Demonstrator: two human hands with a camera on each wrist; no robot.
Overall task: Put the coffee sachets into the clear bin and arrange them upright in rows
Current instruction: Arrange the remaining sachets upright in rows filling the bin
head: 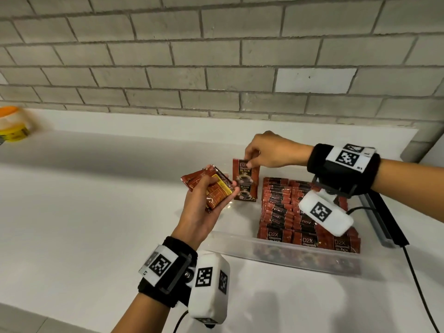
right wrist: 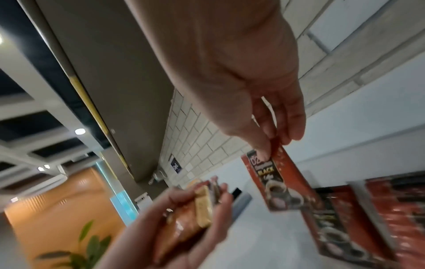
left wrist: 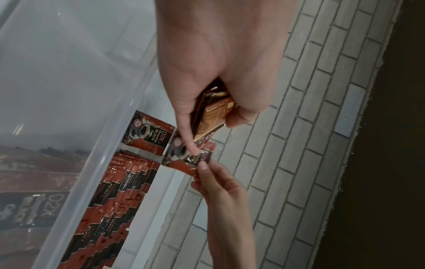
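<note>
My left hand [head: 223, 186] grips a fanned stack of several red-brown coffee sachets [head: 211, 188], palm up, just left of the clear bin [head: 288, 257]. Beside it my right hand [head: 249, 162] pinches the top edge of a single sachet [head: 245, 186], which hangs upright over the bin's empty left end. Upright sachets in rows [head: 300, 212] fill the right part of the bin. The left wrist view shows the stack [left wrist: 214, 116] in my left hand and right fingertips [left wrist: 203, 168] on the single sachet [left wrist: 184, 163]. In the right wrist view the pinched sachet [right wrist: 280, 182] hangs near the stack [right wrist: 197, 209].
The bin stands on a white counter [head: 96, 212] against a grey brick wall [head: 216, 56]. A jar with an orange lid [head: 12, 123] sits at the far left. A dark rail [head: 384, 219] and a black cable [head: 413, 272] lie right of the bin.
</note>
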